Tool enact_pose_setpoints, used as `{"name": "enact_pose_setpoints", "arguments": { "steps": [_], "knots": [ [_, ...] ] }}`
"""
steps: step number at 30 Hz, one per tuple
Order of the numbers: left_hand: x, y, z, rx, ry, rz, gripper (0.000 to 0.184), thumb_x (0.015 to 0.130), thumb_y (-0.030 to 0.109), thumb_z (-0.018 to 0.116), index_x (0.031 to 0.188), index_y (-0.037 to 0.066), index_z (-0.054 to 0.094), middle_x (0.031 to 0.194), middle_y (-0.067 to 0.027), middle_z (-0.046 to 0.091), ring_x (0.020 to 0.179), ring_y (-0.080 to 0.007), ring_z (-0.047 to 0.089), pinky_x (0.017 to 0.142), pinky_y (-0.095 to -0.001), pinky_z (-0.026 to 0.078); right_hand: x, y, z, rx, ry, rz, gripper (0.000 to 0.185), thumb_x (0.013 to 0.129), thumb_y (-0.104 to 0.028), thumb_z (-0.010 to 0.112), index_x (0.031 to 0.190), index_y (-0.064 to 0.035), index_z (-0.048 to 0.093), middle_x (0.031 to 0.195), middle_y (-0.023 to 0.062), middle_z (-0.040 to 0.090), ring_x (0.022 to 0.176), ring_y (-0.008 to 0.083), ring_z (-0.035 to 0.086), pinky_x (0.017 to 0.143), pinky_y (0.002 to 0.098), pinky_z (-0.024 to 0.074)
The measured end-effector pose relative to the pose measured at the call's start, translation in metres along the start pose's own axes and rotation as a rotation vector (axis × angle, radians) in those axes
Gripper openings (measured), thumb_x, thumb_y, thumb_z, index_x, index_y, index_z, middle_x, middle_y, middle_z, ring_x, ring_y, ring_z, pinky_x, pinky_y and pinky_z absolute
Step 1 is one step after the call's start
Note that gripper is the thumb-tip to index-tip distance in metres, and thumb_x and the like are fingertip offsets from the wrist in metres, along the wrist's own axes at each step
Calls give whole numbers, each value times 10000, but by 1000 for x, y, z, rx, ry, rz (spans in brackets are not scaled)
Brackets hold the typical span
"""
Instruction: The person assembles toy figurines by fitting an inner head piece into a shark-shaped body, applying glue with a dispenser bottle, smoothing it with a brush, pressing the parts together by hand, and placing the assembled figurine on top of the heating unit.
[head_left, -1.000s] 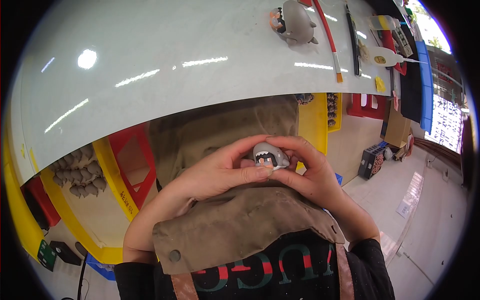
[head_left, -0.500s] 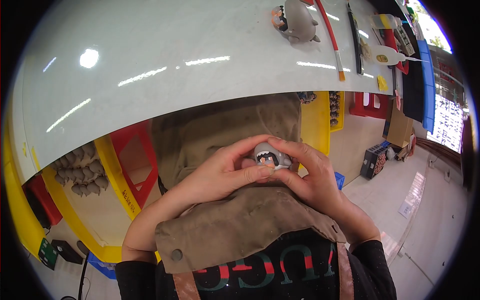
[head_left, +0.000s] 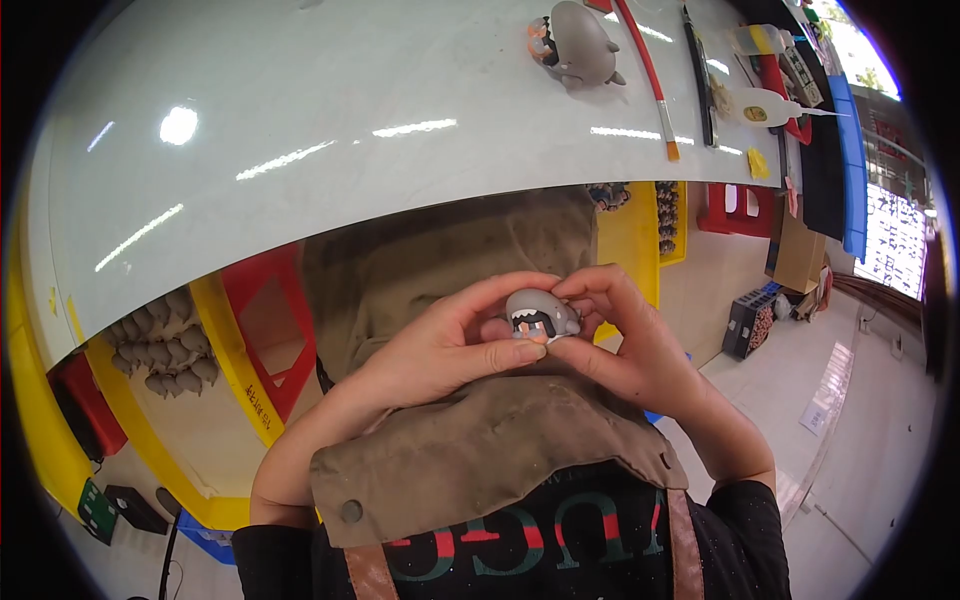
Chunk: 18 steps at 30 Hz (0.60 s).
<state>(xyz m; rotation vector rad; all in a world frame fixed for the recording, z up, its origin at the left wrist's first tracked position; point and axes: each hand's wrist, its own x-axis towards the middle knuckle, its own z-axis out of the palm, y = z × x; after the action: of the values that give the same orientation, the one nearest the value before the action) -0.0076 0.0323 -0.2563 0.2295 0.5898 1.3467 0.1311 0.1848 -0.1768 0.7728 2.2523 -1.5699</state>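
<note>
A small figurine [head_left: 537, 312] in a grey shark hood, its face framed by dark hair, is between my two hands over my lap. My left hand [head_left: 450, 335] is closed around its left side, thumb along the bottom and index finger over the top. Curled about the other side is my right hand [head_left: 625, 335], with the thumb at the figurine's lower edge and the index fingertip near the top of the hood. My fingers partly cover the figurine's body. A similar shark figurine [head_left: 582, 45] lies on the white table [head_left: 330, 90].
Right of that figurine lie a red-handled brush [head_left: 645, 65], a black tool [head_left: 700, 75] and two squeeze bottles [head_left: 755, 107]. Below the table's left edge, a yellow bin [head_left: 215, 330] has several grey shark pieces [head_left: 165, 345] beside it. A box [head_left: 750, 322] stands on the floor at right.
The figurine's face has turned slightly more upward and toward the left. My right index finger has bent and lifted back from the hood, and the right hand has shifted slightly outward.
</note>
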Motion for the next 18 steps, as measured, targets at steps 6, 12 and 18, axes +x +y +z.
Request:
{"name": "enact_pose_setpoints", "arguments": {
  "steps": [6, 12, 18],
  "knots": [
    [-1, 3, 1, 65, -3, -5, 569, 940, 160, 569, 1433, 42, 311, 1277, -90, 505, 1143, -127, 509, 954, -272, 452, 1, 2, 2, 42, -4, 9, 423, 841, -57, 664, 1199, -25, 442, 1093, 60, 566, 897, 77, 546, 725, 227, 433],
    [-2, 4, -2, -51, 16, -87, 558, 974, 217, 496, 1465, 75, 273, 1290, -82, 487, 1126, -134, 509, 948, -259, 448, 4, -3, 10, 293, -26, 65, 380, 885, -84, 621, 1202, -22, 421, 1064, 62, 533, 917, 84, 536, 721, 222, 441],
    [-2, 5, 1, 8, 25, -98, 526, 977, 152, 465, 1462, 65, 280, 1288, -85, 484, 1110, -124, 511, 944, -248, 436, 3, -3, 17, 607, -17, 136, 331, 912, -67, 563, 1188, 1, 394, 1109, 90, 489, 922, 115, 569, 788, 255, 476]
  ]
}}
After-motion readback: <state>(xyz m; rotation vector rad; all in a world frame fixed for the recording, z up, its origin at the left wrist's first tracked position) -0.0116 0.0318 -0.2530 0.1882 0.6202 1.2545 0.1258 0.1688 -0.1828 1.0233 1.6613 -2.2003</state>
